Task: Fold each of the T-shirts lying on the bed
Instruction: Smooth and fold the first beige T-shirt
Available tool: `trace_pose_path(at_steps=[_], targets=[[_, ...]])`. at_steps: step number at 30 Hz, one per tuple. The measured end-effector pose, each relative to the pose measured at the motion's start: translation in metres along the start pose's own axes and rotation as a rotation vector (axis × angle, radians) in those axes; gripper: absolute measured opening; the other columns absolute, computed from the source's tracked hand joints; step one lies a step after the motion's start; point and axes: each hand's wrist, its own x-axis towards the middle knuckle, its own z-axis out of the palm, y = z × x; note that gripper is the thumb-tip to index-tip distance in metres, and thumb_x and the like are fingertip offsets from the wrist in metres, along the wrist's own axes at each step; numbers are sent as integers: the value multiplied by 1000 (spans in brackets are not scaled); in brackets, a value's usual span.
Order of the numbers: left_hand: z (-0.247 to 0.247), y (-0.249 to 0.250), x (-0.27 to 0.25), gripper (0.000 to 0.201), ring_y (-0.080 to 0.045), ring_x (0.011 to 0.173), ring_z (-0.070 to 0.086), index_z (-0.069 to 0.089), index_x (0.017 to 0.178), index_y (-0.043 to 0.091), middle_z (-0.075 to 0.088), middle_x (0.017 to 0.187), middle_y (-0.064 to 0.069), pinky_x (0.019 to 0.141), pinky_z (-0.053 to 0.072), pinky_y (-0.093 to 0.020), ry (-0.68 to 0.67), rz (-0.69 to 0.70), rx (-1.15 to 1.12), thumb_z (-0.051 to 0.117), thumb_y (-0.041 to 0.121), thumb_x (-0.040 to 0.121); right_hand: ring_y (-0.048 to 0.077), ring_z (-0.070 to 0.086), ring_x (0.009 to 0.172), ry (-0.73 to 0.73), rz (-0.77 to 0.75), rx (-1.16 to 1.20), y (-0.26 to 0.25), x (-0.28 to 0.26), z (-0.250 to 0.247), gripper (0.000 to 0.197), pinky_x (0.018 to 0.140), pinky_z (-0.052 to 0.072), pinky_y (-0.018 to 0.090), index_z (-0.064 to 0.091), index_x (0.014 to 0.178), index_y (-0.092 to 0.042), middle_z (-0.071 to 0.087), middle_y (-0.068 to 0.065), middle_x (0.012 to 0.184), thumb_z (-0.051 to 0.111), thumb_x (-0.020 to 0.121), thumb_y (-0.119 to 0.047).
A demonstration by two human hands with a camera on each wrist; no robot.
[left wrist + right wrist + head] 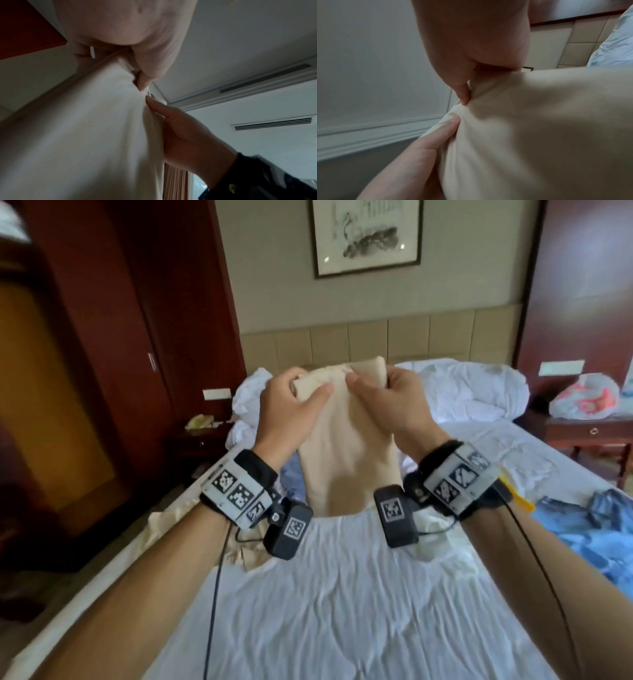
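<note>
Both hands lift a cream T-shirt (346, 446) above the middle of the bed (342, 594): the left hand (291, 405) and right hand (394, 402) each pinch its top edge, thumbs in front. The fingers behind the cloth are hidden. A crumpled blue garment (596, 529) lies at the bed's right edge, partly cut off.

Framed ink painting (366, 234) on wall at 12 o'clock, above padded beige headboard (376, 340). Rumpled white duvet (455, 386) heaped below headboard, toward 1 o'clock. Dark wooden wardrobe (120, 337) at 10 o'clock, small nightstand (197, 443) beside it. Second nightstand (589, 436) at 3 o'clock, plastic bag (585, 400) with red print on top. Ceiling air vent (271, 123) in left wrist view, at 3 o'clock.
</note>
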Motion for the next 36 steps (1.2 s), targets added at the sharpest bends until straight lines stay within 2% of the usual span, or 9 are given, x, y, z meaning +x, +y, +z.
trace_pose_path(at_steps=[4,7,10,15,19,23,28,33,36], targets=[[-21,-23,62,21,-6,63,55,68,82,14,65,72,4,57,41,-25,37,-60,118,79,31,81,13,68,71,-26,4,-37,5,69,42,25,67,61,42,75,91,1,77,13,86,76,90,-23],[-61,-10,122,19,-6,63,58,69,79,17,65,68,9,56,44,-26,1,-127,207,79,32,77,11,68,69,-92,20,30,-19,122,84,17,62,58,34,77,91,-4,74,2,78,76,91,-21],[-119,19,185,15,-16,69,67,69,80,17,70,73,2,57,52,-37,6,-168,281,77,29,74,10,70,72,-156,27,70,-67,170,139,14,65,58,31,77,94,-7,75,1,80,75,93,-20],[-249,78,283,8,-12,68,67,69,82,22,70,74,5,58,53,-36,70,-123,411,73,28,80,14,73,77,-261,10,157,-187,235,262,14,69,60,32,78,101,-8,78,5,88,73,94,-18],[-376,116,354,8,-7,66,65,67,82,24,68,73,10,55,52,-32,134,-67,534,73,28,81,31,75,92,-365,-56,210,-285,271,383,15,79,63,46,78,106,-11,78,12,97,71,95,-19],[-504,156,414,9,-8,71,62,64,83,25,65,75,13,57,42,-26,241,2,644,73,27,81,24,74,84,-379,-148,322,-374,298,503,13,77,61,50,78,102,-9,78,13,94,72,95,-19],[-647,205,448,12,-20,78,66,66,87,20,69,81,5,64,52,-35,364,-1,818,72,29,82,25,69,81,-473,-181,494,-465,307,644,23,77,59,55,74,103,0,74,24,97,73,92,-20],[-765,235,450,10,-8,70,61,64,87,19,65,77,8,56,41,-20,448,-51,961,73,23,86,17,69,76,-599,-174,632,-528,286,760,12,67,58,34,75,95,-6,75,9,86,74,94,-17],[-830,241,442,14,-14,70,60,66,88,12,66,78,1,57,43,-22,532,-75,1003,74,22,86,16,66,77,-666,-172,723,-554,262,830,12,72,57,39,76,95,-9,75,10,87,75,92,-21]])
